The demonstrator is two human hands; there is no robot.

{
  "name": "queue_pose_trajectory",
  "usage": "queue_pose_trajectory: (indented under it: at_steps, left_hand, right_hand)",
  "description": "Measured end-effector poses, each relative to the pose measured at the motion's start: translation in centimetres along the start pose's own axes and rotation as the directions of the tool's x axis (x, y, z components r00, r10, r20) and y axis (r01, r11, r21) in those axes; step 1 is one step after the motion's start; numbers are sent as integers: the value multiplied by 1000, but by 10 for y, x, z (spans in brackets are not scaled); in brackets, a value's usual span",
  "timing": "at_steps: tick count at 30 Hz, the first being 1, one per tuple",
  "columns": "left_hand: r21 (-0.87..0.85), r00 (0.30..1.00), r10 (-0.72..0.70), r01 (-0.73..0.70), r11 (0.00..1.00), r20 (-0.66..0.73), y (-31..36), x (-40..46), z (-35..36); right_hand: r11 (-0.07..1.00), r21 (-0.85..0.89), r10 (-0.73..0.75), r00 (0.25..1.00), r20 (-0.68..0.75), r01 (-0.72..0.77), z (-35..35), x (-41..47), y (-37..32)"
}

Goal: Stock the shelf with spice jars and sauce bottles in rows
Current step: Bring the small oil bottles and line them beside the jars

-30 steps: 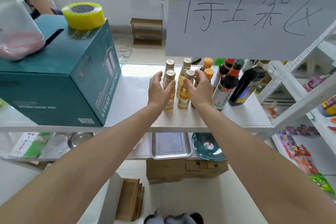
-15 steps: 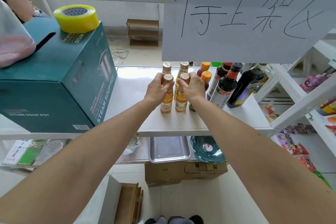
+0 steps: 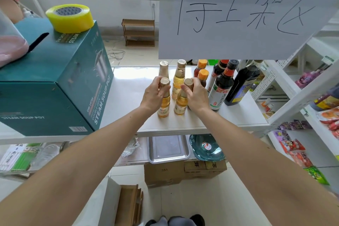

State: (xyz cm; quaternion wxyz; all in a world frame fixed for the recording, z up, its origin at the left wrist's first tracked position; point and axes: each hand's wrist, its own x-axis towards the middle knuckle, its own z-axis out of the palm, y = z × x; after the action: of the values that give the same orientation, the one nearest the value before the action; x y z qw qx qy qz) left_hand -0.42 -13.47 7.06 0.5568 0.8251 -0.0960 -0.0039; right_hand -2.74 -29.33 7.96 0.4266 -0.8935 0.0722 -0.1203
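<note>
Your left hand [image 3: 153, 95] is wrapped around the neck of the front-left golden oil bottle [image 3: 163, 103], fingers curled just under its gold cap, with the thumb on the near side. Your right hand [image 3: 196, 96] grips the neck of the front-right golden oil bottle [image 3: 181, 103] the same way, thumb pressed against the neck below the cap. Both bottles stand upright on the white shelf [image 3: 128, 97], close beside each other and near its front edge.

Directly behind them stand two more golden bottles [image 3: 178, 77] with gold caps, so the four form a two-by-two block. Just to the right of that block are two orange-capped bottles [image 3: 202, 79], one behind the other, partly hidden by your right hand. Further right come two dark soy sauce bottles with red neck bands [image 3: 222, 88], then a larger dark bottle with a blue label [image 3: 242, 86] at the end of the line.

On the left part of the same shelf sits a teal steam soup pot box [image 3: 55, 86], with a roll of yellow tape [image 3: 69, 17] on top. A hand-lettered paper sign [image 3: 238, 13] hangs above the bottles. On the shelf below you can see a metal tray [image 3: 167, 148] and, beside it, a dark green glass dish [image 3: 207, 147].
</note>
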Motion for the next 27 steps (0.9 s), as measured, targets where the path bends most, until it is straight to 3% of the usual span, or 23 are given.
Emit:
queue_pose_trajectory:
  at_steps: [15,27]
  left_hand:
    - [-16,994,100,-99,995,42,18,-30,49]
    - [-96,927,221,-201,975,304,73,-44,148]
  right_hand:
    - [993,97,84,982,-171,-68,-59,-50,39]
    - [976,49,212,878,-429,-212,-155,-104,91]
